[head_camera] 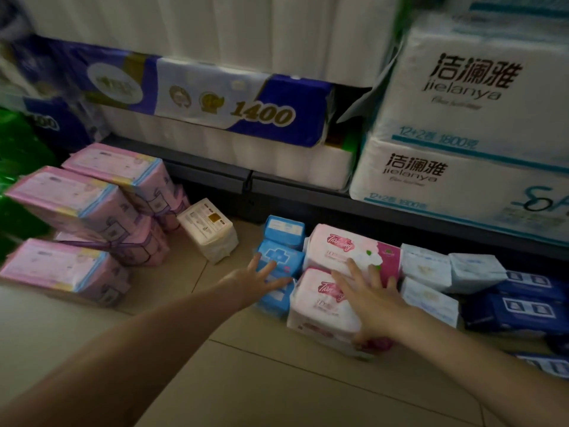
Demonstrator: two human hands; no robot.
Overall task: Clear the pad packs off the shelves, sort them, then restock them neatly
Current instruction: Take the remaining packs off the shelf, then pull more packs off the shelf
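on floor | left fingers [264, 270] spread on blue pack [278, 260] | right fingers [358, 274] flat on pink pack [323, 303]

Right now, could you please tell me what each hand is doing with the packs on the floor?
Left hand: open, fingers spread on the blue pad packs.
Right hand: open, fingers spread flat on the pink-and-white pad packs.

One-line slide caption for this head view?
Both hands, left and right, press open on blue pack and pink packs sorted on the floor.
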